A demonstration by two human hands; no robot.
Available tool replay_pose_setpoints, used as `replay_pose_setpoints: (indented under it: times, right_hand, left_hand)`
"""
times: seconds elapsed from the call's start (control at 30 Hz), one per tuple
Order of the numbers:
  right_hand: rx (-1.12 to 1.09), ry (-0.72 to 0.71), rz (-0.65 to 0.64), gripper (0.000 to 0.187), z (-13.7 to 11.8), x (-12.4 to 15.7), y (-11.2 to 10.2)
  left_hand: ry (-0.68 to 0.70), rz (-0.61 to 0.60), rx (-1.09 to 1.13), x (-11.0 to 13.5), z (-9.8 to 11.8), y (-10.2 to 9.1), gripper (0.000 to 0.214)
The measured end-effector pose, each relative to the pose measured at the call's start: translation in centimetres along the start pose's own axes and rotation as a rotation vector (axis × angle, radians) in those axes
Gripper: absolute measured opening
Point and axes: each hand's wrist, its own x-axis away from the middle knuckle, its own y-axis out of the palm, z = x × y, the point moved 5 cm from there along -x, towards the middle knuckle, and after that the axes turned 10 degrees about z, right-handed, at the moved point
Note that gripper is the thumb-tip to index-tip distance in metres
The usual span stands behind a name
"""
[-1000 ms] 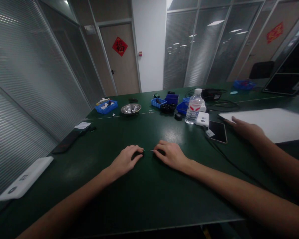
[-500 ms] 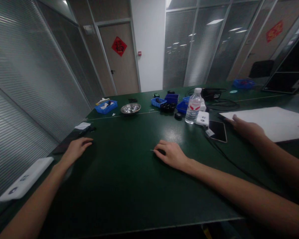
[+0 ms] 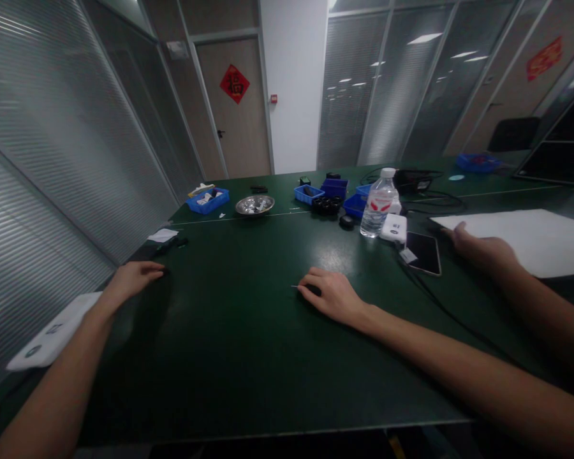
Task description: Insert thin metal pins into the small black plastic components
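My right hand (image 3: 332, 294) rests on the green table (image 3: 249, 357) near its middle. Its fingers are curled over a small dark part (image 3: 312, 291), and a thin metal pin (image 3: 295, 287) sticks out to the left. My left hand (image 3: 131, 280) is stretched far to the left, near the table's left edge. Its fingers lie flat and extended, with the tips at a dark flat object (image 3: 164, 272) that the hand mostly hides. I see nothing held in it.
Another person's hand (image 3: 483, 252) lies at the right by a white sheet (image 3: 530, 239) and a phone (image 3: 423, 252). Farther back stand a water bottle (image 3: 377, 210), a white power bank (image 3: 395, 227), blue bins (image 3: 208, 201), a metal bowl (image 3: 254, 204) and black round parts (image 3: 326, 205). A white device (image 3: 48, 335) lies at the left edge.
My left hand has left the middle, where it met my right hand, and swung out to the table's left edge. My right hand has stayed in place.
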Motion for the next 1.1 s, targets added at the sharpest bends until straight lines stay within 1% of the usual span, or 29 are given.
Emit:
replay_pose_setpoints:
  times: [0.13,0.3,0.5,0.63,0.83,1.1]
  right_hand:
    - [-0.001,-0.001,0.002,0.027,-0.2,0.0,-0.1]
    - [0.000,0.002,-0.001,0.027,-0.1,0.0,-0.2]
    - [0.010,-0.002,0.002,0.026,0.0,0.0,-0.1]
    - [0.006,0.007,-0.010,0.026,-0.2,0.0,-0.1]
    - [0.004,0.002,-0.002,0.026,-0.2,0.0,-0.1]
    - [0.008,-0.007,-0.009,0.027,0.0,-0.1,-0.1]
  left_hand:
    - [-0.045,0.026,-0.004,0.3,0.2,-0.4,0.036]
    - [-0.062,0.066,-0.012,0.7,0.7,-0.9,0.034]
    - [-0.075,0.073,-0.008,1.0,1.5,-1.2,0.037]
    - [-0.056,0.075,-0.016,1.3,1.8,-1.4,0.032]
    - [-0.008,0.087,-0.044,1.4,2.1,-1.2,0.032]
    - [-0.001,0.112,-0.073,1.8,2.9,-1.2,0.032]
